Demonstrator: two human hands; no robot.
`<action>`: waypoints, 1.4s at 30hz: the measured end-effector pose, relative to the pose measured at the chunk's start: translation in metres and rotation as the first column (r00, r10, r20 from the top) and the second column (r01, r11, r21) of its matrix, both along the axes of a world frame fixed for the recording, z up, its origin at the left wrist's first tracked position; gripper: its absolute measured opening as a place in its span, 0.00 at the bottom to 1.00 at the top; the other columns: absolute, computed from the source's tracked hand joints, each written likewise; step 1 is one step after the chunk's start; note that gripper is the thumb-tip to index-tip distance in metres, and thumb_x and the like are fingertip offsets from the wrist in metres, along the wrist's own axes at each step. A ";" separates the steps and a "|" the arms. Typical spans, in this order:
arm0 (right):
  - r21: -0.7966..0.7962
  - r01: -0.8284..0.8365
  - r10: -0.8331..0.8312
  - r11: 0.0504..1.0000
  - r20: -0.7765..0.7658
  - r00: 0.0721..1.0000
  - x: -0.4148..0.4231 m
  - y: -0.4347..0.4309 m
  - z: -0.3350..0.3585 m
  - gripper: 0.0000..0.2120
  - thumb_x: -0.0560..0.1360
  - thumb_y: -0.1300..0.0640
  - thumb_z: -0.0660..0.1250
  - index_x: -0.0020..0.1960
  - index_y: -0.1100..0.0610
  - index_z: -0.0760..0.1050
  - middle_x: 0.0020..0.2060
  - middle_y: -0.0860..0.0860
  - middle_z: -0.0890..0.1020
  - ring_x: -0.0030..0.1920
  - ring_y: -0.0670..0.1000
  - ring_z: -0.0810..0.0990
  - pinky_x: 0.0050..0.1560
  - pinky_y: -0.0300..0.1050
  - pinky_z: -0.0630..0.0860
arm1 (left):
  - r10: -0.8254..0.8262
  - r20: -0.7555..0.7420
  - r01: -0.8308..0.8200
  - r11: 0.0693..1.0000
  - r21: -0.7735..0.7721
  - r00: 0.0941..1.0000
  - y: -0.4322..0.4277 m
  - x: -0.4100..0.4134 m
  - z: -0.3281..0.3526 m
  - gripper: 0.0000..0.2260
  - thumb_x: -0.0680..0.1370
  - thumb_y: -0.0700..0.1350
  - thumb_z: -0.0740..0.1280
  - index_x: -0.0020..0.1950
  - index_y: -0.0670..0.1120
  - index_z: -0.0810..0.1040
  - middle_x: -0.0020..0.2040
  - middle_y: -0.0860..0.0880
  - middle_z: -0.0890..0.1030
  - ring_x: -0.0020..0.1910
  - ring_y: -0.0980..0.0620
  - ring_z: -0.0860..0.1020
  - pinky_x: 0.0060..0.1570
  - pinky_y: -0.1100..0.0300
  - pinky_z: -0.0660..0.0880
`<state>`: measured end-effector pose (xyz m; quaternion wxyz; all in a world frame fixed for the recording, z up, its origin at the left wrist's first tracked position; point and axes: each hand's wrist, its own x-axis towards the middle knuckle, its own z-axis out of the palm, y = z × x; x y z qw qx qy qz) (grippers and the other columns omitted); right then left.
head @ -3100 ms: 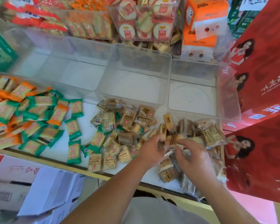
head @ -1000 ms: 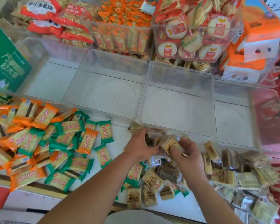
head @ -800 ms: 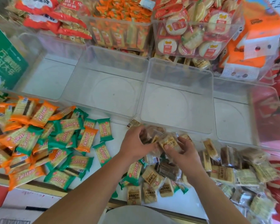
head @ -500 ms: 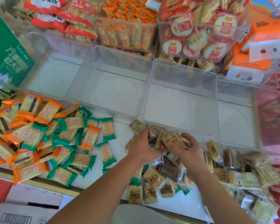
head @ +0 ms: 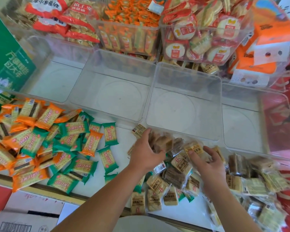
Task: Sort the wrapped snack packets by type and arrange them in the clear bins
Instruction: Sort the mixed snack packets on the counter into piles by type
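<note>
The big clear bin is sitting empty right behind both hands, w/ its near wall just past the brown packets, which are lying in a heap on the table. The left hand is curling its fingers round a bunch of them, right beside that near wall, so it's the nearer hand & I think the bunch is only needing a lift up & fwd over the wall. The right hand is lying flat w/ fingers spread, thumb touching one packet whose long side is running left-right, gripping nothing.
</note>
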<state>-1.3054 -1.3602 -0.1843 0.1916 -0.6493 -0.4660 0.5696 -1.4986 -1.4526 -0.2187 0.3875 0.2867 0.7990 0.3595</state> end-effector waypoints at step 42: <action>0.447 -0.405 0.245 0.797 0.375 0.894 0.289 -0.038 -0.060 0.33 0.73 0.53 0.78 0.75 0.51 0.70 0.69 0.48 0.75 0.66 0.52 0.77 0.62 0.51 0.79 | -0.300 -0.195 0.312 0.949 0.036 0.934 0.000 0.308 -0.032 0.27 0.74 0.53 0.76 0.71 0.56 0.72 0.64 0.56 0.78 0.64 0.55 0.76 0.63 0.55 0.76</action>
